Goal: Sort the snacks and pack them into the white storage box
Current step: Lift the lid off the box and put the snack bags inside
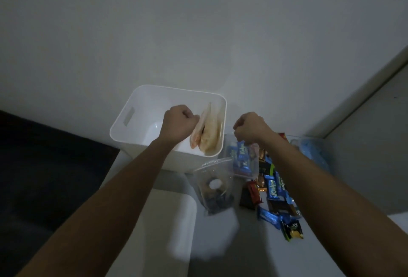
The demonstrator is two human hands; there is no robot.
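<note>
A white storage box (pixel 141 109) with a handle slot stands against the wall. Inside it, along its right wall, stand clear bags of pale orange snacks (pixel 208 132). My left hand (pixel 180 121) is over the box, fingers curled, pinching the top edge of one of these bags. My right hand (pixel 250 127) is just right of the box and pinches the top of a clear bag holding blue Kalpa wafers (pixel 241 157), lifted off the table. Loose blue, brown and orange snack packs (pixel 273 192) lie on the table under my right forearm.
A clear zip bag with dark snacks (pixel 215 192) lies in front of the box. A blue plastic bag (pixel 313 151) sits at the right by the wall corner. A dark surface (pixel 44 166) lies left of the white table.
</note>
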